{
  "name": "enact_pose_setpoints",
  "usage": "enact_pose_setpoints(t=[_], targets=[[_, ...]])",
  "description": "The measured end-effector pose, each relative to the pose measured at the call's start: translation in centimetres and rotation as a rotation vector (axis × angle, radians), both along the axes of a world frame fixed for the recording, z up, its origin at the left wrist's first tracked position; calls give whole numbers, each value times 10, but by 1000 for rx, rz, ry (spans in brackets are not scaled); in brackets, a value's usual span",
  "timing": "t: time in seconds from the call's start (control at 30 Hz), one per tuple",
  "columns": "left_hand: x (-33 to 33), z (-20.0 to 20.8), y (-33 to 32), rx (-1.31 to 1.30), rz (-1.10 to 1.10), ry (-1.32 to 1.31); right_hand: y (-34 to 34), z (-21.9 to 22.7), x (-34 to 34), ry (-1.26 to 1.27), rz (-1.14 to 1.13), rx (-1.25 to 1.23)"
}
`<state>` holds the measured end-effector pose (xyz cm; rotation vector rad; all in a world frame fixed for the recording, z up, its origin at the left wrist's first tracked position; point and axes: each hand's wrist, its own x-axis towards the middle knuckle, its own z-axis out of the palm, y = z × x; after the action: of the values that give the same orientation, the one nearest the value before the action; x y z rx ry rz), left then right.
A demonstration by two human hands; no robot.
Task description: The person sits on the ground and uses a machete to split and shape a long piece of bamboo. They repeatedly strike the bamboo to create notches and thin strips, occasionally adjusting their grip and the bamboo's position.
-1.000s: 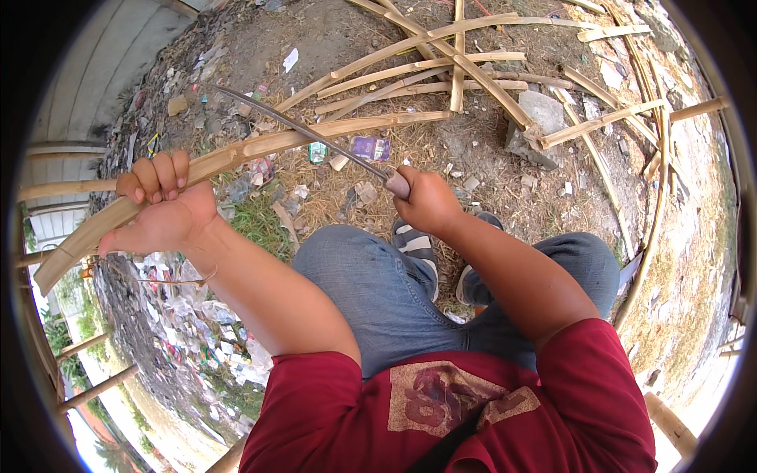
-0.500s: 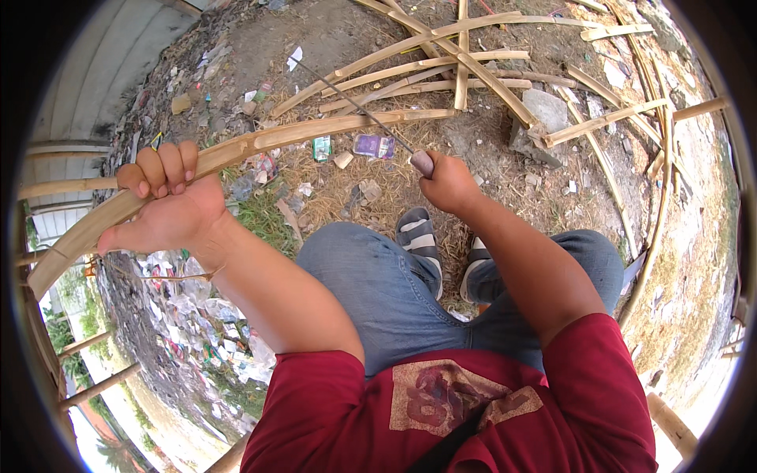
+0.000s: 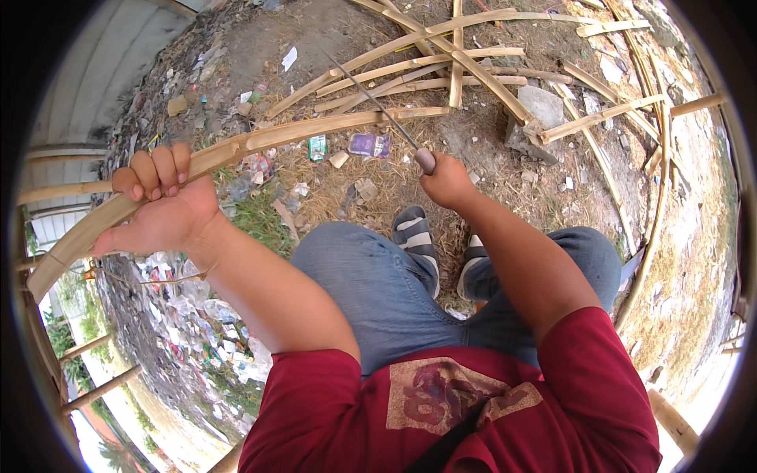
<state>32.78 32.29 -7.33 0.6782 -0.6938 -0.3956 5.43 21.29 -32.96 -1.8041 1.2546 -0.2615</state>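
Note:
My left hand (image 3: pixel 175 211) is closed around a long split bamboo strip (image 3: pixel 303 128), palm up, with its fingers curled over the top. The strip runs from the lower left toward the middle, and its far end lies above the ground. In my right hand (image 3: pixel 448 183) is a long thin-bladed knife (image 3: pixel 404 135), gripped by its short rounded handle. Its dark blade points up and left and crosses the strip near the strip's right end. Whether blade and strip touch, I cannot tell. The blade looks narrow, as if seen edge-on.
Several split bamboo strips (image 3: pixel 441 38) lie crossed on the ground ahead. A concrete block (image 3: pixel 542 110) sits by their right ends. Litter (image 3: pixel 209 315) covers the ground at left, beside a pale panelled wall (image 3: pixel 87 87). My sandalled feet (image 3: pixel 416 236) are below the knife.
The knife has swung slightly, its tip moving to the right, and the blade crosses the strip a little farther right. My left hand keeps its grip on the strip.

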Motion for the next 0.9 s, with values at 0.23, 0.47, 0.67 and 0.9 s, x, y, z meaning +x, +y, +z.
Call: enact_pose_setpoints(t=[0.23, 0.47, 0.67, 0.9], targets=[[3, -2, 5, -18, 16, -17, -10, 18, 9, -68, -129, 351], [15, -5, 10, -50, -48, -35, 7, 48, 41, -473, 269, -49], [11, -6, 6, -52, -37, -7, -7, 16, 10, -334, -215, 285], [5, -1, 2, -8, 81, 11, 4, -6, 10, -895, -581, 1239]])
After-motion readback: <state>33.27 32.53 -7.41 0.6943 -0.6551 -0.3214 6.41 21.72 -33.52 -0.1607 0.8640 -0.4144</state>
